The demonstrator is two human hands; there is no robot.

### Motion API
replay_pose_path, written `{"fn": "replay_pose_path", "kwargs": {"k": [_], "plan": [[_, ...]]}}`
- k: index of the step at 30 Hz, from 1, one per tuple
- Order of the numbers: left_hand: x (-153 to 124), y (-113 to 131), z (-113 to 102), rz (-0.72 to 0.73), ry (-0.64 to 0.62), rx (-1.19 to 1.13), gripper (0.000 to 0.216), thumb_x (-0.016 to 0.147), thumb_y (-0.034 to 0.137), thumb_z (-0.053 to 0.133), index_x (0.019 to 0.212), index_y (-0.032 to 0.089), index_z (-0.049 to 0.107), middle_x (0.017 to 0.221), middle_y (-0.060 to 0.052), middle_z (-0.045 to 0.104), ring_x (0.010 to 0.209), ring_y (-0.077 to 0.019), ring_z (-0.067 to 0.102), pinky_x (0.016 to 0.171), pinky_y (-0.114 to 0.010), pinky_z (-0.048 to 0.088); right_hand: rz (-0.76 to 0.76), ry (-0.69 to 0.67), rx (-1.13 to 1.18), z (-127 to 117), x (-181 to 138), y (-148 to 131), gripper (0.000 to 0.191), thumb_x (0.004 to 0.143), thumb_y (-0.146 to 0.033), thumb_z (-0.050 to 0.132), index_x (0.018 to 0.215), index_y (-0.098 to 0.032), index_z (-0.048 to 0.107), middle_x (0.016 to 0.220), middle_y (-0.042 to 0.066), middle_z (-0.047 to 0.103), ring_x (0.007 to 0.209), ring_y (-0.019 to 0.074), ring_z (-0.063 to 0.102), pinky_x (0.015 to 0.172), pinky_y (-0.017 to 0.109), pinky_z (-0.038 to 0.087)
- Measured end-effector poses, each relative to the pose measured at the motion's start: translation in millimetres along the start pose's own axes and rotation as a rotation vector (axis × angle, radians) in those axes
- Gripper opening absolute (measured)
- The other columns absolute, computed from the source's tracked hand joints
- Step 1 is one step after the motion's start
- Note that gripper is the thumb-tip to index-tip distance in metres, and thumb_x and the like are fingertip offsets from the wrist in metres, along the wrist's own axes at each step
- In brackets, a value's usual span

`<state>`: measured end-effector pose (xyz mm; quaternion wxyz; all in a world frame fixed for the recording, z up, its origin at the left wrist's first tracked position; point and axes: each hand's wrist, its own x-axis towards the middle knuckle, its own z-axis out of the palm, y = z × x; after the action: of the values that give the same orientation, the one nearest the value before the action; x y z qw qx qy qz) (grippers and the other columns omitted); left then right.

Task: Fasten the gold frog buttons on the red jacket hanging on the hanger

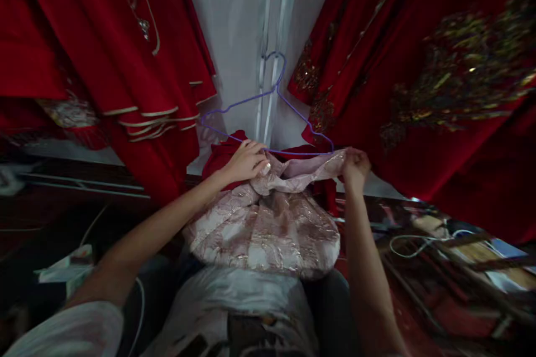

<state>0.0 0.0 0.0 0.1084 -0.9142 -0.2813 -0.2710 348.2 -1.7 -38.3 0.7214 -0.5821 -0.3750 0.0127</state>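
A pale pink skirt with shiny stripes and a gathered waistband hangs in front of my body, its lower part near my lap. My left hand is closed at the left end of the waistband, its fingers reaching the lower bar of a purple wire hanger. At the opposite end, my right hand pinches the waistband beside the hanger's right corner. Between my hands the waistband is stretched sideways and gapes a little. The hanger's hook sits against a pale metal pole.
Red garments with pale trim hang on the left. Red garments with gold sequins hang on the right. A low rack with papers and a white cable is at lower right. A small white object lies at lower left.
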Motion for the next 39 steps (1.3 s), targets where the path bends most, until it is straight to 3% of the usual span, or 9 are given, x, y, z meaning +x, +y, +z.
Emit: {"fn": "replay_pose_path", "kwargs": {"k": [6,10,14,26,34,39], "plan": [[-0.4,3.8,0.0,-0.004,0.005,0.004,0.033,0.095,0.031,0.042,0.084,0.019,0.070,0.118,-0.008,0.061,0.112,-0.0219,0.052,0.097,-0.043,0.033,-0.032,-0.117,0.033,1.5,-5.5,-23.2,0.035,0.077,-0.052,0.057,0.083,-0.018,0.060,0.070,0.002,0.062,0.065,0.0166,0.057,0.065,0.030,0.046],[-1.3,3.4,-2.7,-0.010,0.008,0.022,0.033,0.094,0.030,0.042,0.086,0.019,0.071,0.119,-0.008,0.061,0.109,-0.0225,0.052,0.097,-0.044,0.033,-0.024,-0.093,0.072,2.0,-2.7,-20.6,0.037,0.076,-0.053,0.058,0.084,-0.017,0.060,0.077,0.005,0.066,0.069,0.0178,0.060,0.066,0.031,0.047],[-2.6,3.2,-5.1,-0.004,0.005,0.035,0.032,0.095,0.031,0.041,0.088,0.019,0.071,0.119,-0.008,0.061,0.108,-0.0227,0.052,0.096,-0.044,0.033,0.029,-0.151,0.145,0.2,0.2,-20.1,0.040,0.073,-0.055,0.060,0.084,-0.017,0.061,0.081,0.007,0.068,0.069,0.0181,0.062,0.063,0.031,0.047],[-1.3,2.7,-1.7,0.004,0.008,0.007,0.032,0.094,0.031,0.043,0.085,0.019,0.071,0.119,-0.008,0.061,0.108,-0.0223,0.052,0.095,-0.043,0.033,0.101,-0.287,0.211,1.7,-5.6,-36.2,0.035,0.070,-0.051,0.065,0.082,-0.019,0.061,0.072,0.004,0.066,0.061,0.0163,0.058,0.055,0.028,0.043],[6.8,4.5,5.6,0.000,-0.012,-0.018,0.033,0.095,0.032,0.041,0.085,0.020,0.071,0.119,-0.008,0.060,0.111,-0.0221,0.052,0.095,-0.044,0.031,-0.169,-0.379,-0.036,11.4,8.3,-55.4,0.029,0.080,-0.046,0.057,0.084,-0.019,0.061,0.068,0.003,0.063,0.061,0.0170,0.058,0.056,0.028,0.044],[14.0,5.8,15.9,-0.019,0.000,-0.071,0.032,0.094,0.032,0.043,0.087,0.021,0.071,0.117,-0.008,0.062,0.108,-0.0214,0.052,0.093,-0.042,0.030,-0.339,-0.486,-0.163,37.1,20.3,-74.5,0.026,0.084,-0.044,0.053,0.084,-0.019,0.062,0.074,0.005,0.066,0.068,0.0187,0.061,0.065,0.029,0.046]]}}
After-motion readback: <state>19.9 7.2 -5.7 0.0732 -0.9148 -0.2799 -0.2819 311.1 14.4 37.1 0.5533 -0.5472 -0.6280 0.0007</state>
